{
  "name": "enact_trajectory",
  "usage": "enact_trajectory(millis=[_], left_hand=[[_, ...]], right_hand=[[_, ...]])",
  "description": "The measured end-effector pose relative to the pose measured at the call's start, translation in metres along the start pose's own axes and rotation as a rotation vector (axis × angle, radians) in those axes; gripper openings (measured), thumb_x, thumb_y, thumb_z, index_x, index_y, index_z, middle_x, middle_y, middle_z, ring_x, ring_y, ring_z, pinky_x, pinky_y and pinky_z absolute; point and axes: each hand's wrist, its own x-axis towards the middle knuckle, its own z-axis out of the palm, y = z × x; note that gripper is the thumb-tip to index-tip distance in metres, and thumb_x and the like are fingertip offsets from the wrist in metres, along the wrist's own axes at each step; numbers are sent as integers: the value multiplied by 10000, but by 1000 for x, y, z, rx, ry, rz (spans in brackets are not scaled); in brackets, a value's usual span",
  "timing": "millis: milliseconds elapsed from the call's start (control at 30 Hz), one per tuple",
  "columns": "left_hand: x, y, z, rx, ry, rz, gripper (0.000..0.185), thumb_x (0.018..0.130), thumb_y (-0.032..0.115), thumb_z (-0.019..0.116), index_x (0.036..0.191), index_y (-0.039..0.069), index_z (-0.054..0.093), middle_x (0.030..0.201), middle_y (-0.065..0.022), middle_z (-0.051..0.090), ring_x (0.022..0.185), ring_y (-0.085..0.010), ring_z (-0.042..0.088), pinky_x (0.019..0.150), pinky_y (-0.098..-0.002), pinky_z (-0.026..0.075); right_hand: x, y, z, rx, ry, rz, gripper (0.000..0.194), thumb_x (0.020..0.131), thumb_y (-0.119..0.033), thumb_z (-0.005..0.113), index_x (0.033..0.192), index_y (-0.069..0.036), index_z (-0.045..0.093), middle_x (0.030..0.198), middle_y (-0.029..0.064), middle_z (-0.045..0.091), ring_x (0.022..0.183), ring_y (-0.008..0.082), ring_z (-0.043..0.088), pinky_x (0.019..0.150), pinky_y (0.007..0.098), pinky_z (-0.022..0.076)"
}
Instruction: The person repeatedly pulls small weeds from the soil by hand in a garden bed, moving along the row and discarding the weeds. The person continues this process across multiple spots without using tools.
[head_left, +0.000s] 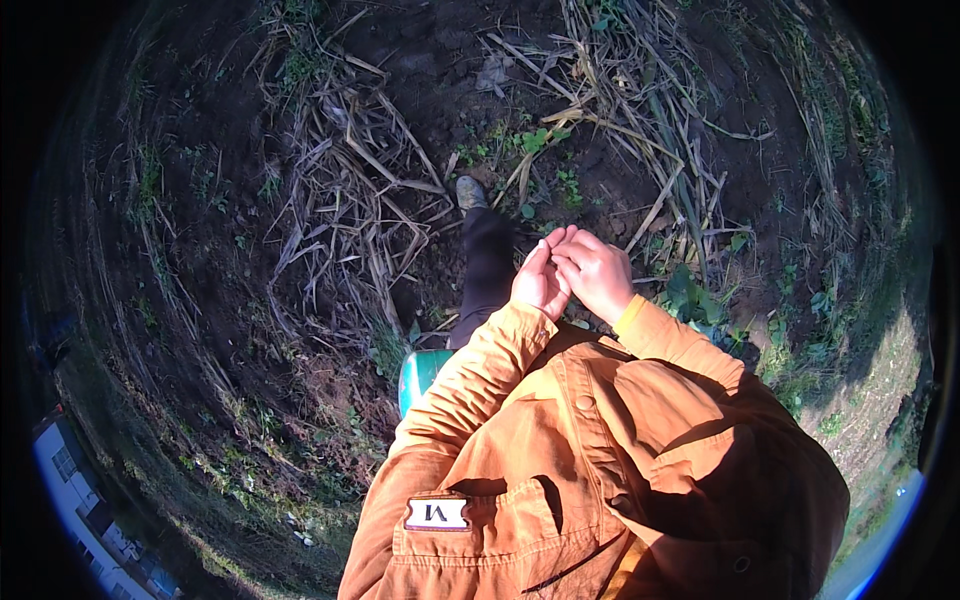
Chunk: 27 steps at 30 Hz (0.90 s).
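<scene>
In the head view my left hand (540, 285) is cupped with its palm turned up and its thumb raised. Over it bends my right hand (598, 271), its fingers meeting the left fingertips. Whether something small lies between the fingers is hidden. Both hands are in front of my orange jacket (517, 442), above dark soil. Partly covered by my left sleeve, a smooth green object (421, 373), perhaps a container, shows beside my hip.
Dry stalks (360, 180) lie heaped on the left, with another strip of stalks (645, 97) on the right. My shoe (471, 193) stands on soil between them. Low green weeds (686, 296) grow near my right sleeve. A white building (67, 480) shows at the far lower left.
</scene>
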Motion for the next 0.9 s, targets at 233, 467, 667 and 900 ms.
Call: enact_trajectory(millis=[233, 467, 667, 900], left_hand=[[20, 45, -13, -203, -26, 108, 404, 1141, 249, 426, 1410, -38, 517, 1488, -210, 558, 1322, -306, 591, 1140, -462, 504], [31, 122, -19, -249, 73, 269, 418, 1132, 217, 444, 1468, -32, 465, 1582, -198, 471, 1495, -354, 428, 1252, -503, 381], [56, 188, -16, -272, 154, 314, 378, 1139, 224, 421, 1395, -26, 543, 1538, -180, 528, 1484, -335, 448, 1258, -479, 377], [93, 258, 39, -246, 33, 266, 366, 1131, 220, 447, 1361, -34, 576, 1490, -190, 571, 1427, -339, 515, 1238, -484, 405]], right_hand=[[68, -5, 22, 336, -175, 225, 94, 879, -130, 772, 916, -44, 787, 824, 61, 681, 665, 199, 659, 611, 326, 516], [222, -5, 94, 491, -80, 139, 126, 879, -152, 799, 947, -46, 816, 812, 56, 710, 678, 144, 641, 639, 284, 500], [357, 6, 175, 373, -67, 254, 211, 911, -184, 800, 1024, -6, 806, 897, 37, 789, 760, 71, 658, 693, 259, 514], [397, -21, 123, 510, -15, 237, 154, 949, -122, 749, 1057, -31, 810, 884, -8, 712, 719, 51, 579, 636, 241, 459]])
